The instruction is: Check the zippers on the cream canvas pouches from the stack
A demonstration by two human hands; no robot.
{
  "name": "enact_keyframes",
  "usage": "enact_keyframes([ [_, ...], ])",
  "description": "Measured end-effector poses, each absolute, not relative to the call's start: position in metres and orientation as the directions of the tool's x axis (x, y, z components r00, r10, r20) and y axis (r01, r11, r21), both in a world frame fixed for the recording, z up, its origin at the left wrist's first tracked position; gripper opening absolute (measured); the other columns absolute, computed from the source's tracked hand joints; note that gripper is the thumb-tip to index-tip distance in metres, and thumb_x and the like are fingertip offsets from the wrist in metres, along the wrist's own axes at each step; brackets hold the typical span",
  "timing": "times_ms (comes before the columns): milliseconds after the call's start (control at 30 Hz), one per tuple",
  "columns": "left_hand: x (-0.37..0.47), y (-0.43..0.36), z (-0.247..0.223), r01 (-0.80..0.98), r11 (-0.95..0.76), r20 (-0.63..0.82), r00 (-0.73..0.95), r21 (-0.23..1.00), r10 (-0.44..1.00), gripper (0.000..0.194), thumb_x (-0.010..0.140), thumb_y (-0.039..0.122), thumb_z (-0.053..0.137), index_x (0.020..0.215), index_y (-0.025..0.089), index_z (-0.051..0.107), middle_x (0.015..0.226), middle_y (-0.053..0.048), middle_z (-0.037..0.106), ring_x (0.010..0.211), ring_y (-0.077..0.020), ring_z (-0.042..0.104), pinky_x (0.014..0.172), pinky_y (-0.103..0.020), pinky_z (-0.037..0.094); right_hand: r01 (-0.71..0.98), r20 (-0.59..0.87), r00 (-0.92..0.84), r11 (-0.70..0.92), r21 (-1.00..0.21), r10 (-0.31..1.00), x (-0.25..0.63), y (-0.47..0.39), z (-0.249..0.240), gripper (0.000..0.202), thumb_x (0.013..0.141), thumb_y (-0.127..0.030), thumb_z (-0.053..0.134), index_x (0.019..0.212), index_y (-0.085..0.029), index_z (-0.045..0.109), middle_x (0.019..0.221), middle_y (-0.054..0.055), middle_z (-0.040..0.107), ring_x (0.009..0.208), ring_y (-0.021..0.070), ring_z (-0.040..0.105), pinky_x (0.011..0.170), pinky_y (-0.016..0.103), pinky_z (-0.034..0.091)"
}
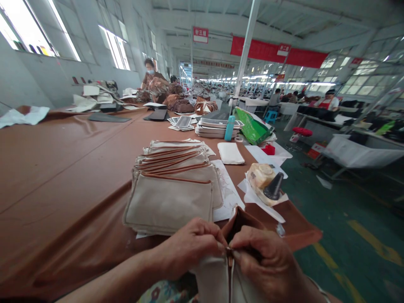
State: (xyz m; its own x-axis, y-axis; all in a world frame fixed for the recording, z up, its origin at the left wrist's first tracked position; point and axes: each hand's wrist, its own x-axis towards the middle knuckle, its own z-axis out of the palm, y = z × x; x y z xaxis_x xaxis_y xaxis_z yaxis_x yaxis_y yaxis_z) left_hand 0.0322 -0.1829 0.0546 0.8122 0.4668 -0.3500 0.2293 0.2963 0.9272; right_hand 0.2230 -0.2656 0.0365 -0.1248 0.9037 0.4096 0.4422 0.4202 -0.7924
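A cream pouch (212,280) with a brown zipper is in front of me at the table's near edge. My left hand (197,244) pinches one side of the zipper's upper end, and my right hand (263,256) pinches the other side. The zipper pull (230,259) hangs between my fingertips. Above the hands, the brown inside (241,221) of the pouch stands partly open. Just beyond my left hand lies a stack of cream pouches (172,202) with brown zipper edges, fanned away from me.
Brown material (63,168) covers the table. A blue bottle (229,128) stands by stacked panels (208,129). On the right are a black cone (274,186) and a green bag (252,126). Farther back, a person (154,80) stands behind piled brown material.
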Motion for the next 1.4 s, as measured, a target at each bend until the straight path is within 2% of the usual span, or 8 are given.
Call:
enact_keyframes([
  [167, 0.030, -0.185, 0.055, 0.145, 0.379, -0.309, 0.854, 0.914, 0.419, 0.045, 0.080, 0.056, 0.064, 0.074, 0.012, 0.065, 0.065, -0.001, 0.050, 0.055, -0.0106, 0.036, 0.050, -0.023, 0.024, 0.469, 0.554, -0.297, 0.624, -0.625, 0.778, 0.228, -0.270, 0.046, 0.021, 0.086, -0.005, 0.048, 0.091, -0.015, 0.066, 0.066, 0.002, 0.056, 0.058, 0.0127, 0.053, 0.053, 0.022, 0.039],
  [367, 0.037, -0.190, 0.049, 0.214, 0.347, -0.355, 0.836, 0.913, 0.418, 0.046, 0.075, 0.054, 0.073, 0.072, 0.012, 0.057, 0.061, 0.004, 0.043, 0.054, -0.0072, 0.030, 0.048, -0.021, 0.020, 0.596, 0.590, -0.457, 0.722, -0.352, 0.665, 0.237, -0.277, 0.036, 0.021, 0.087, -0.006, 0.050, 0.103, -0.015, 0.061, 0.068, 0.004, 0.059, 0.058, 0.0154, 0.051, 0.054, 0.027, 0.034],
  [500, 0.034, -0.190, 0.051, 0.200, 0.260, -0.294, 0.866, 0.945, 0.404, 0.043, 0.082, 0.054, 0.065, 0.080, 0.012, 0.059, 0.064, 0.004, 0.043, 0.055, -0.0070, 0.030, 0.049, -0.020, 0.023, 0.552, 0.482, -0.294, 0.559, -0.619, 0.825, 0.246, -0.280, 0.040, 0.022, 0.089, -0.016, 0.058, 0.111, -0.020, 0.059, 0.082, 0.003, 0.064, 0.071, 0.0157, 0.057, 0.065, 0.026, 0.042],
  [667, 0.032, -0.189, 0.061, 0.176, 0.131, -0.213, 0.902, 0.976, 0.376, 0.042, 0.087, 0.054, 0.059, 0.082, 0.012, 0.057, 0.065, 0.004, 0.039, 0.057, -0.0077, 0.029, 0.049, -0.021, 0.021, 0.276, -0.028, -0.290, 0.056, -0.960, 0.957, 0.256, -0.273, 0.058, 0.046, 0.102, -0.044, 0.035, 0.091, -0.014, 0.068, 0.082, 0.005, 0.063, 0.071, 0.0138, 0.053, 0.060, 0.023, 0.039],
  [833, 0.034, -0.190, 0.067, 0.123, 0.052, -0.134, 0.915, 0.991, 0.380, 0.039, 0.090, 0.049, 0.058, 0.079, 0.011, 0.056, 0.066, 0.002, 0.040, 0.058, -0.0078, 0.031, 0.049, -0.020, 0.024, 0.195, -0.107, -0.445, -0.021, -0.981, 0.889, 0.258, -0.265, 0.059, 0.047, 0.096, -0.052, 0.047, 0.076, -0.012, 0.060, 0.067, -0.001, 0.045, 0.057, 0.0079, 0.032, 0.048, 0.022, 0.022],
  [1067, 0.037, -0.196, 0.054, 0.006, 0.321, -0.140, 0.908, 0.947, 0.396, 0.040, 0.084, 0.049, 0.066, 0.075, 0.013, 0.053, 0.061, 0.004, 0.041, 0.052, -0.0058, 0.030, 0.047, -0.019, 0.023, 0.012, 0.027, -0.375, 0.034, -0.999, 0.927, 0.248, -0.271, 0.041, 0.042, 0.093, -0.048, 0.056, 0.070, -0.015, 0.049, 0.064, -0.004, 0.039, 0.056, 0.0071, 0.030, 0.048, 0.021, 0.021],
  [1233, 0.037, -0.189, 0.053, 0.070, 0.170, -0.133, 0.911, 0.983, 0.391, 0.041, 0.087, 0.051, 0.062, 0.074, 0.013, 0.053, 0.064, 0.001, 0.044, 0.057, -0.0079, 0.036, 0.050, -0.020, 0.025, -0.141, -0.017, -0.415, -0.083, -0.986, 0.910, 0.256, -0.261, 0.046, 0.051, 0.098, -0.053, 0.042, 0.074, -0.012, 0.059, 0.065, -0.002, 0.044, 0.055, 0.0084, 0.034, 0.048, 0.022, 0.022],
  [1400, 0.036, -0.185, 0.056, 0.073, 0.085, -0.102, 0.905, 0.994, 0.414, 0.041, 0.088, 0.052, 0.059, 0.074, 0.014, 0.051, 0.067, 0.001, 0.045, 0.060, -0.0090, 0.037, 0.053, -0.020, 0.027, -0.014, -0.070, -0.509, -0.089, -0.996, 0.858, 0.258, -0.254, 0.070, 0.045, 0.096, -0.051, 0.048, 0.079, -0.012, 0.061, 0.066, -0.003, 0.042, 0.056, 0.0077, 0.030, 0.048, 0.021, 0.022],
])
